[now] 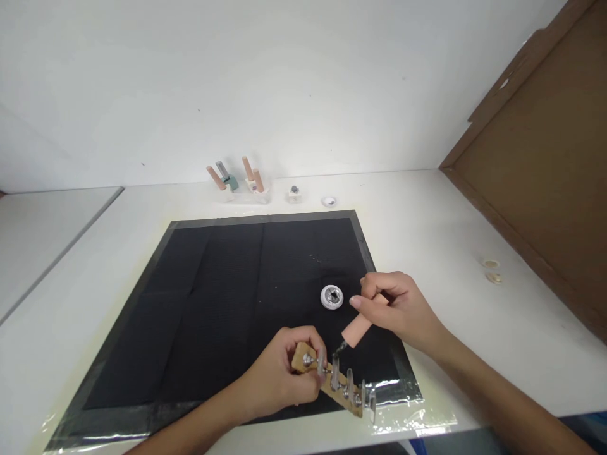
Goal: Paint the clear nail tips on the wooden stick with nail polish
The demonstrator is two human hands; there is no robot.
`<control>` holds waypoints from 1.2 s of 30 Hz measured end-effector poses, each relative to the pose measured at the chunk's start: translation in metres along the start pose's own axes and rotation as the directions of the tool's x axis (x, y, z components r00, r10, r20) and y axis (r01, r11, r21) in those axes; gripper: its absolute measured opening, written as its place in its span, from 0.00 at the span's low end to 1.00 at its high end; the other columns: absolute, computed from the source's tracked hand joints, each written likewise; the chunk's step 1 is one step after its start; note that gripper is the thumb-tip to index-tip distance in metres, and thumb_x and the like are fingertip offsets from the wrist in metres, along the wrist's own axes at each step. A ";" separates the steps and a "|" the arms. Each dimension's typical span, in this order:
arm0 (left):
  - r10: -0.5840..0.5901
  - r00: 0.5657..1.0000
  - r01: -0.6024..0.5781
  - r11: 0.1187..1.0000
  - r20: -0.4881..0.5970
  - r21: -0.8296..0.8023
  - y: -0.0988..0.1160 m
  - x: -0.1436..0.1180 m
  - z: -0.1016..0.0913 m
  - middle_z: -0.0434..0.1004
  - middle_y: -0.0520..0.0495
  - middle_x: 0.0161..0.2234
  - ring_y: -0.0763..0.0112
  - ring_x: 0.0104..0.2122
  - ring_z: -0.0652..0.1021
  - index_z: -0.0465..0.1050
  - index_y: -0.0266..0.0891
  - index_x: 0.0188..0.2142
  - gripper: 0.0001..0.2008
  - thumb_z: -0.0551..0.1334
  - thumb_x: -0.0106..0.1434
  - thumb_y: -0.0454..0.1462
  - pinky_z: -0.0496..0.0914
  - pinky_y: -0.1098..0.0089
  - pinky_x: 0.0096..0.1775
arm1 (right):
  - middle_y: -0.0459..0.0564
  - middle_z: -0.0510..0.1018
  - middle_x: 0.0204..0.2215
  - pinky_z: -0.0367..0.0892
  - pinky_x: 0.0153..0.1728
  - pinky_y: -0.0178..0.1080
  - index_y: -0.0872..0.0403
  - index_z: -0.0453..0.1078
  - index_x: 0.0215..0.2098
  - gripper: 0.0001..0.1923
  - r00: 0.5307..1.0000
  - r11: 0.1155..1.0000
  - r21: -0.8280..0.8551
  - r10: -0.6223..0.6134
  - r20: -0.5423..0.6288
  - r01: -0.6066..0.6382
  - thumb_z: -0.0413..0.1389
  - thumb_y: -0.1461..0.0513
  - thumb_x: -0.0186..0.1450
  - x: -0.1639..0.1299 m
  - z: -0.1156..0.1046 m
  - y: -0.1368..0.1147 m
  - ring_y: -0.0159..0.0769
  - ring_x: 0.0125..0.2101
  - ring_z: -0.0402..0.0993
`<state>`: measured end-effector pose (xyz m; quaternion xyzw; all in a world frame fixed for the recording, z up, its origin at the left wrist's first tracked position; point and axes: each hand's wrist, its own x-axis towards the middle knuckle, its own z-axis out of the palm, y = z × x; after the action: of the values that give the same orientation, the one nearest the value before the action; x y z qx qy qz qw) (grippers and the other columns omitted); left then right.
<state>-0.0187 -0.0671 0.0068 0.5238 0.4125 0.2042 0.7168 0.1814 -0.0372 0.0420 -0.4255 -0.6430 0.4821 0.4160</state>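
My left hand (284, 373) grips one end of a small wooden strip (327, 382) that carries several upright metal bolts or clips, just above the front edge of the black mat (213, 303). My right hand (398, 309) holds a screwdriver with a peach handle (358, 330). Its dark tip points down-left and touches the hardware in the middle of the strip. A small white dish (331, 297) with dark metal parts in it lies on the mat just left of my right hand.
At the back of the white table a holder (237, 183) keeps more peach-handled tools, with two small white caps (328, 201) beside it. Two pale rings (492, 270) lie at the right. A brown board (545, 170) leans on the right wall.
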 end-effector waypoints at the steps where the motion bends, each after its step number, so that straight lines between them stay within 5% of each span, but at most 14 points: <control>1: -0.002 1.000 0.002 1.000 -0.003 -0.002 0.001 0.000 0.000 0.58 0.60 0.16 0.83 0.15 0.58 0.61 0.38 0.22 0.08 0.55 0.42 0.26 0.53 0.79 0.17 | 0.36 0.51 0.11 0.47 0.16 0.32 0.52 0.49 0.15 0.20 1.000 1.000 0.016 -0.015 0.027 0.014 0.56 0.63 0.58 -0.001 0.000 0.001 0.25 0.15 0.47; 5: -0.003 1.000 0.003 1.000 0.000 -0.007 0.004 0.000 0.001 0.58 0.60 0.15 0.84 0.15 0.58 0.61 0.38 0.22 0.07 0.55 0.42 0.26 0.53 0.80 0.16 | 0.36 0.54 0.11 0.46 0.15 0.32 0.52 0.47 0.16 0.22 0.992 0.999 0.029 -0.022 0.128 0.018 0.56 0.64 0.58 -0.003 0.003 0.003 0.24 0.14 0.47; 12: -0.079 0.996 0.077 0.995 -0.030 -0.068 0.002 0.003 0.001 0.60 0.61 0.14 0.85 0.11 0.58 0.61 0.39 0.22 0.05 0.56 0.42 0.30 0.55 0.81 0.12 | 0.37 0.59 0.09 0.51 0.16 0.32 0.52 0.49 0.16 0.20 0.999 0.999 -0.019 -0.032 -0.035 0.032 0.55 0.63 0.60 0.000 0.000 -0.003 0.25 0.13 0.54; 18: -0.066 0.997 0.060 0.988 -0.041 -0.141 0.000 0.004 0.001 0.61 0.61 0.13 0.85 0.11 0.60 0.62 0.38 0.23 0.05 0.58 0.43 0.31 0.59 0.82 0.12 | 0.36 0.51 0.11 0.49 0.16 0.32 0.52 0.50 0.16 0.20 0.995 0.996 0.036 -0.083 0.047 0.081 0.56 0.63 0.58 -0.006 0.004 0.003 0.25 0.14 0.48; 25: -0.070 0.997 0.063 0.973 -0.022 -0.221 -0.005 0.003 0.000 0.61 0.61 0.13 0.86 0.11 0.60 0.61 0.38 0.23 0.07 0.60 0.44 0.32 0.57 0.83 0.12 | 0.37 0.54 0.11 0.47 0.15 0.32 0.52 0.50 0.16 0.20 0.990 0.993 -0.113 -0.044 -0.135 0.029 0.55 0.62 0.60 -0.001 0.001 -0.002 0.25 0.14 0.49; 31: -0.074 0.995 0.056 0.961 -0.059 -0.270 0.000 0.004 0.000 0.60 0.61 0.12 0.86 0.11 0.59 0.61 0.38 0.22 0.07 0.60 0.43 0.30 0.56 0.83 0.13 | 0.37 0.52 0.12 0.50 0.17 0.32 0.52 0.53 0.16 0.19 0.996 0.996 0.030 -0.089 -0.012 0.089 0.56 0.62 0.58 -0.006 0.005 0.003 0.27 0.16 0.48; 36: -0.092 0.995 0.071 0.940 -0.048 -0.334 0.000 0.004 -0.001 0.62 0.59 0.13 0.85 0.12 0.60 0.62 0.38 0.23 0.07 0.62 0.44 0.31 0.56 0.83 0.13 | 0.39 0.53 0.12 0.49 0.15 0.32 0.52 0.49 0.16 0.21 0.991 0.993 -0.117 -0.019 -0.132 0.003 0.56 0.61 0.59 -0.002 0.005 -0.002 0.26 0.15 0.48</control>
<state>-0.0174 -0.0642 0.0049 0.3716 0.4158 0.2573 0.7892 0.1772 -0.0407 0.0425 -0.4767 -0.6433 0.4120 0.4350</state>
